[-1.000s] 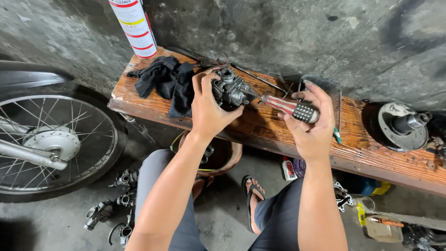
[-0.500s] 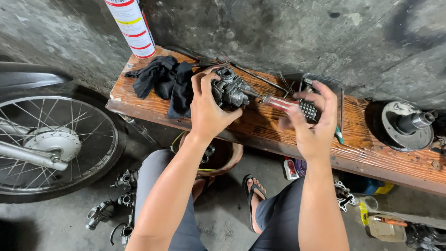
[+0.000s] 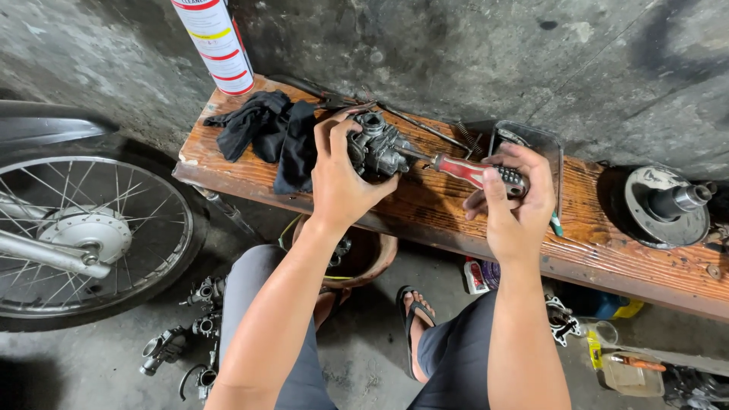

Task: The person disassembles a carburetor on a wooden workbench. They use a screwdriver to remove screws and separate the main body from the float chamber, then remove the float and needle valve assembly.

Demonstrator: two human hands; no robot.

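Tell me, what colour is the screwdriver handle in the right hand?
Red with a black grip end, seen in the head view: screwdriver, right hand.

The carburettor [image 3: 376, 148] is showing dull grey cast metal, grimy and matt. The screwdriver [image 3: 474, 171] is gleaming with a glossy red plastic handle, a black ribbed grip and a thin steel shaft. The desk [image 3: 425, 216] is looking like worn orange-brown wood, rough and stained. A black cloth [image 3: 266, 133] is lying soft and matt. The spray can [image 3: 216, 42] is shining, smooth and glossy. The wall [image 3: 471, 53] is appearing as rough grey concrete. The wheel [image 3: 83, 228] is glinting with bright metal spokes.
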